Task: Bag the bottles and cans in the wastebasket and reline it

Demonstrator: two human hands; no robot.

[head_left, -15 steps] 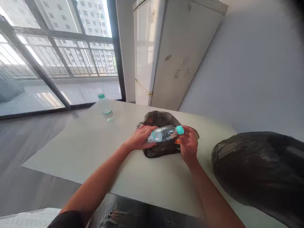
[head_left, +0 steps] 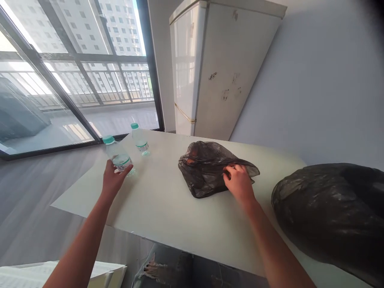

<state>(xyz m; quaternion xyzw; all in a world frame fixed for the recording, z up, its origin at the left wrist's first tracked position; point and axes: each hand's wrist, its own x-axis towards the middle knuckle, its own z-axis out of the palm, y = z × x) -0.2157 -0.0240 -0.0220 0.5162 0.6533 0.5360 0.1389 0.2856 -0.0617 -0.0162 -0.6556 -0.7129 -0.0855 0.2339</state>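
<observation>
My left hand (head_left: pixel 113 176) is wrapped round the lower part of a clear plastic bottle (head_left: pixel 115 152) with a green cap, upright at the left side of the table. Behind it and slightly right stands a second green-capped bottle (head_left: pixel 140 140). In the middle of the table lies a thin black plastic bag (head_left: pixel 204 172), with something reddish showing through its left part. My right hand (head_left: pixel 239 180) pinches the bag near its open right end. What is inside the bag is mostly hidden.
A large, full black bag (head_left: pixel 327 212) bulges at the right of the white table (head_left: pixel 180 228). Past the table's far edge stands a white fridge (head_left: pixel 234 72), beside a wall and a glass sliding door (head_left: pixel 75 104). Papers (head_left: pixel 99 269) lie at lower left.
My left hand has carried the bottle from above the black bag to the left, turning it from lying to upright. My right hand has let go of the cap end and now grips the bag.
</observation>
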